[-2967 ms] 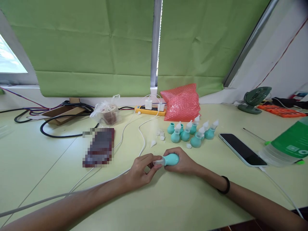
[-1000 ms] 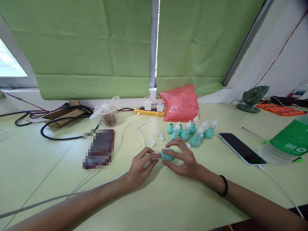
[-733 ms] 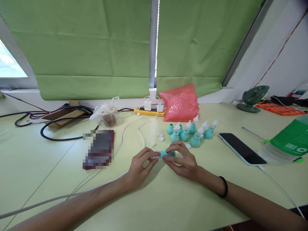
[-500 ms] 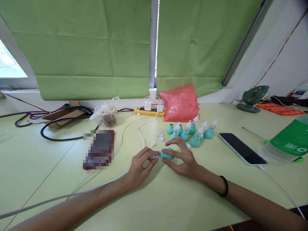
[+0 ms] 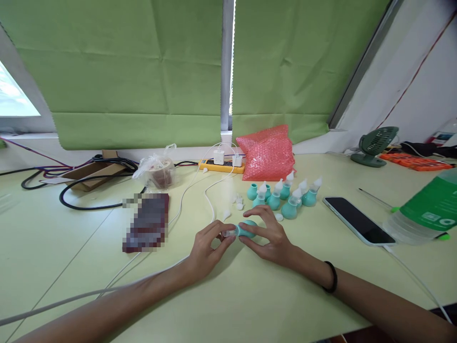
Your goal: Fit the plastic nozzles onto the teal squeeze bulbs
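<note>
Between finger and thumb, my left hand [image 5: 207, 247] pinches the clear plastic nozzle [image 5: 230, 233] of a nasal aspirator. My right hand [image 5: 273, 238] grips its teal rubber bulb [image 5: 251, 227], with one finger raised. The aspirator lies on its side in the air, nozzle to the left and joined to the bulb's neck. Just beyond my right hand stand several teal nasal aspirators [image 5: 290, 209] with whitish tips. An open-necked teal bulb [image 5: 252, 192] is at their left. Small white plastic pieces [image 5: 239, 206] and a loose pointed tip [image 5: 226, 215] lie nearby.
A pink bubble-wrap bag [image 5: 267, 157] and a yellow power strip [image 5: 221, 166] are at the back. On the right are a phone [image 5: 357, 220], a large bottle [image 5: 428, 209] and a green fan [image 5: 374, 145]. A blurred dark red item [image 5: 146, 223] and black cables [image 5: 89, 206] lie left.
Both hands keep their grip on the aspirator, and the nozzle and bulb stay joined. My fingers have shifted only slightly, with a little more of the nozzle showing.
</note>
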Demonstrator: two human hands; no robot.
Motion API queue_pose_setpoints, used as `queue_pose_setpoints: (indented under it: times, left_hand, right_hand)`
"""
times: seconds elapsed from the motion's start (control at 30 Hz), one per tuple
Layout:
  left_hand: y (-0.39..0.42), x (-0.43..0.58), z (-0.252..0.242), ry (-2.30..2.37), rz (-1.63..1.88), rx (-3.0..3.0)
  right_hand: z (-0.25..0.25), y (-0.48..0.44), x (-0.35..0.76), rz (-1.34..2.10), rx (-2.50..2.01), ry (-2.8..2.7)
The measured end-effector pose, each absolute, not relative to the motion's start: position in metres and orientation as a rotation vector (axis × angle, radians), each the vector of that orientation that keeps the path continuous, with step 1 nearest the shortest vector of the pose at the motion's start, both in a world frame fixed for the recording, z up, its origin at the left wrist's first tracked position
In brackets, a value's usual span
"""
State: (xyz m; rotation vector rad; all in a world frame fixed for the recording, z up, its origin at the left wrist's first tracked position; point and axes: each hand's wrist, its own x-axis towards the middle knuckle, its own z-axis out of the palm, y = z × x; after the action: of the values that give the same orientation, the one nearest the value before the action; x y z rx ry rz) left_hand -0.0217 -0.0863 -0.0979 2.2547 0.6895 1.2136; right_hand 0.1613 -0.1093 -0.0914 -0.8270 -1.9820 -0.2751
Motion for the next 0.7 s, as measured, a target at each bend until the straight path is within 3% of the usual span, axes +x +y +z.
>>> queue_pose_setpoints:
  times: [0.43,0.57,0.7]
  left_hand:
    - [-0.085,-0.022,-0.094,0.761,1.161,2.236]
    - [-0.085,-0.023,-0.095,0.760,1.203,2.225]
    - [-0.085,-0.023,-0.096,0.760,1.257,2.233]
  right_hand:
    - [-0.084,-0.108,0.168,-0.365,-0.753,-1.913]
    - [-0.073,-0.100,0.183,-0.425,-0.988,-1.891]
    - [-0.065,-0.094,0.194,-0.466,-1.568,-1.968]
